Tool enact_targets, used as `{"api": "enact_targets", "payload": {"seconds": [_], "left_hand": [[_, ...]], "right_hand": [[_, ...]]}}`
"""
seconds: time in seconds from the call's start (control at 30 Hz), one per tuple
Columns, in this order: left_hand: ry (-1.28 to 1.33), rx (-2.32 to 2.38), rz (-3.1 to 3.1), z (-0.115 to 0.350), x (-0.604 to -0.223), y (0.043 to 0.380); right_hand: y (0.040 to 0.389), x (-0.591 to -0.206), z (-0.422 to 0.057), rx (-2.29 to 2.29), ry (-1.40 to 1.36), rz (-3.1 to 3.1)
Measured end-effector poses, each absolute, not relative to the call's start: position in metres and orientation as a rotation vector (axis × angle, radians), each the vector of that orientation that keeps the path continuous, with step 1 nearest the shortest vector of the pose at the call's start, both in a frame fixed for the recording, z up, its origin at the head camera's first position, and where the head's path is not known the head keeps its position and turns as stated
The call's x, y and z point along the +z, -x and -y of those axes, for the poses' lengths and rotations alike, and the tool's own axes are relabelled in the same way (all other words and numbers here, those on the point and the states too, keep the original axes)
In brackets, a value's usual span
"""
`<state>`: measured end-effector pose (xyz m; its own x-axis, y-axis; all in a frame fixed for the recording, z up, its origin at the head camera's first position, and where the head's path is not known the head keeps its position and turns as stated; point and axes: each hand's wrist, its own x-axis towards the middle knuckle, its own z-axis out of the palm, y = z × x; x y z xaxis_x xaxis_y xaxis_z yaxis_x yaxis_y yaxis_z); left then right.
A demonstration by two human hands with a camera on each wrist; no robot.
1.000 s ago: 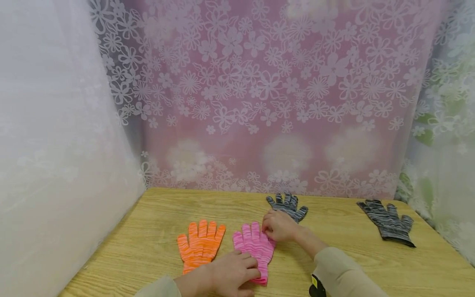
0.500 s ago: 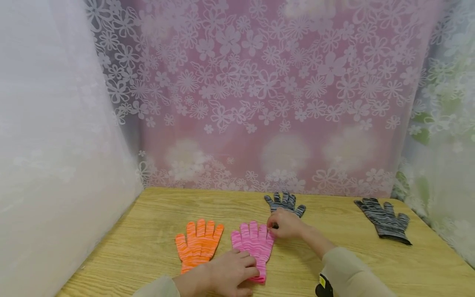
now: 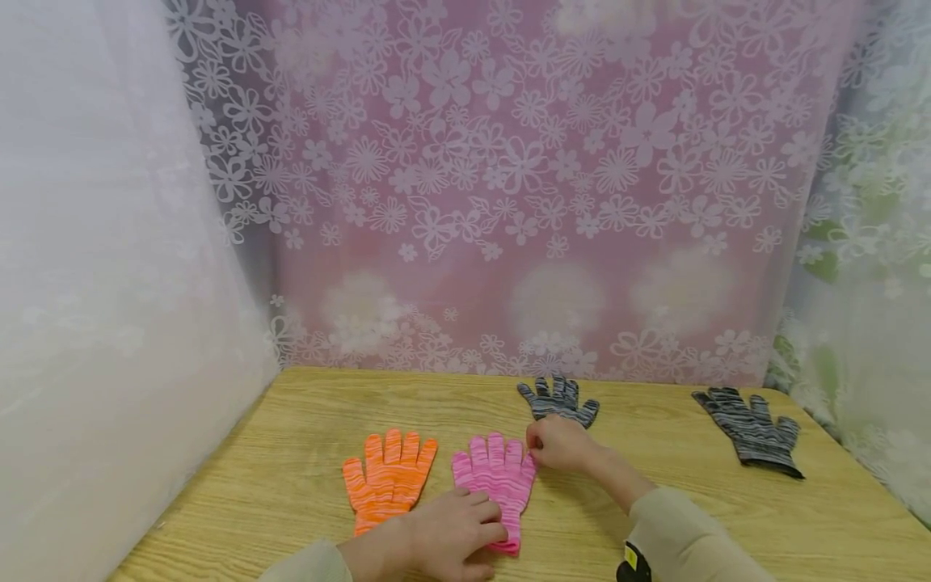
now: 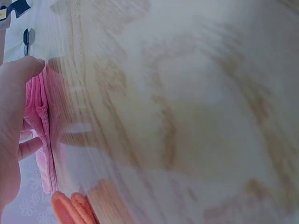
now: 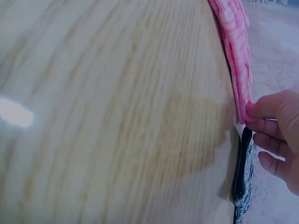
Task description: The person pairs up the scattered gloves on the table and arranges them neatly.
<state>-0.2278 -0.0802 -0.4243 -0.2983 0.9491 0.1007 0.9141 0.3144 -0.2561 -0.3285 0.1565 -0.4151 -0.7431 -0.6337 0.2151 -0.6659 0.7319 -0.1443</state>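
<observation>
A pink striped knit glove lies flat on the wooden table, fingers toward the back. My left hand rests over its cuff end with relaxed fingers. In the left wrist view the thumb of my left hand lies by the pink cuff. My right hand pinches the tip of the glove's rightmost finger; the right wrist view shows thumb and forefinger of my right hand at that pink tip. An orange striped glove lies flat to the left, its cuff partly hidden by my left arm.
Behind my right hand lies a grey-black striped glove, partly covered. Another grey-black glove lies at the table's right. The wooden table meets a flowered pink curtain at the back. A black device sits under my right wrist.
My right hand has shifted slightly right, then settled at the pink glove's outer fingertip. My left hand stays on the pink glove. The view has drifted a little.
</observation>
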Motion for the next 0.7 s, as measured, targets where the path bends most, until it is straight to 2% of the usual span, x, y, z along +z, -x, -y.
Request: {"api": "enact_targets", "payload": {"seconds": [0.27, 0.43, 0.7], "left_hand": [[1.715, 0.203, 2.372, 0.080, -0.425, 0.229], [1.720, 0.199, 2.378, 0.079, -0.425, 0.230], [1.723, 0.192, 2.393, 0.080, -0.425, 0.229]], "right_hand": [[0.324, -0.415, -0.151, 0.270, -0.942, 2.800], [0.322, -0.414, -0.149, 0.265, -0.968, 2.755], [0.316, -0.412, -0.155, 0.268, -1.268, 2.558]]}}
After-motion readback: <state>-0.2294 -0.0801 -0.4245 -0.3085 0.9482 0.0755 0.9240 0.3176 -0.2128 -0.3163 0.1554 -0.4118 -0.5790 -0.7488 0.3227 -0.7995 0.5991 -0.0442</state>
